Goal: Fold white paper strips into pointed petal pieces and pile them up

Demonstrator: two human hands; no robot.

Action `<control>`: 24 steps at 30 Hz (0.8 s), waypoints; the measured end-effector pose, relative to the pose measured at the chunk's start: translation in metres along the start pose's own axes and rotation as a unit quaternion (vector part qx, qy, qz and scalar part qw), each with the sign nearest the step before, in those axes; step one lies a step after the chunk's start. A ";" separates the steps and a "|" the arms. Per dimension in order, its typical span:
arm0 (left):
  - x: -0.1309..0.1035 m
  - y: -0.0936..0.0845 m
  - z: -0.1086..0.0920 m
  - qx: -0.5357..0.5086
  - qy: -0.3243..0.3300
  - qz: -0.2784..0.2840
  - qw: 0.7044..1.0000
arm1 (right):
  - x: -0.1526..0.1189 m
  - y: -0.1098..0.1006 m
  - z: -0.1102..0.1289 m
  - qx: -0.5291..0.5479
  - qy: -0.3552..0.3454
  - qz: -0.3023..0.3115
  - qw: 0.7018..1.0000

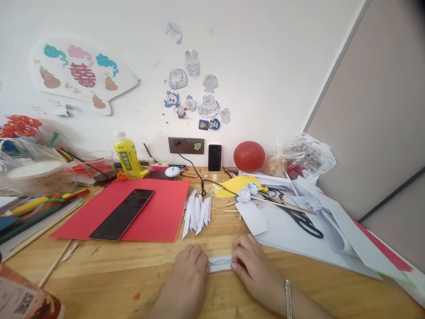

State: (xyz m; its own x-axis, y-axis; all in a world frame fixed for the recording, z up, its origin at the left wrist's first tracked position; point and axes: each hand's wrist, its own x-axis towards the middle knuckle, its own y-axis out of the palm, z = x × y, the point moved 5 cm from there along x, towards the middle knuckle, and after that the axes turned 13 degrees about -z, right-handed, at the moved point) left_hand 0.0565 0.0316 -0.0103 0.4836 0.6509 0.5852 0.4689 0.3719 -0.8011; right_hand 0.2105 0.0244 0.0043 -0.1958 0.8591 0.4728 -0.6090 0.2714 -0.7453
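Note:
Between my hands a narrow strip of folded white paper (220,263) lies low on the wooden table, a crease running along its length. My left hand (191,274) is closed over its left end, fingertips curled down and partly hidden. At the right end my right hand (250,263) pinches the paper between thumb and curled fingers; a silvery bracelet circles that wrist. Just beyond, several folded white paper strips (197,213) lie in a loose pile. A small white paper sheet (251,218) rests past my right hand.
Left of the strips, a black tablet (122,214) lies on red paper (166,212). Black-handled scissors (302,221) sit on white sheets at right. Toward the wall stand a yellow drink bottle (128,155), a phone (214,157) and a red balloon (249,156). A cup (25,294) fills the near left corner.

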 end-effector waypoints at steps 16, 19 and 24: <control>0.004 -0.003 -0.004 0.066 0.000 0.023 0.998 | 0.003 -0.002 -0.007 0.057 0.021 -0.001 0.998; 0.006 -0.005 -0.004 0.081 -0.010 0.013 0.997 | 0.002 0.001 -0.006 0.047 0.040 -0.025 0.998; 0.008 -0.005 -0.003 0.103 -0.022 -0.011 0.994 | 0.003 0.002 -0.004 0.020 0.047 -0.040 0.998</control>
State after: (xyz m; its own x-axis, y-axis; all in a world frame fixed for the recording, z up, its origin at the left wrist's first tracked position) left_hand 0.0601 0.0334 -0.0016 0.4399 0.6674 0.6009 0.3160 0.5113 -0.7992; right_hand 0.2118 0.0292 0.0026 -0.0732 0.8733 0.4817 -0.6504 0.3244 -0.6868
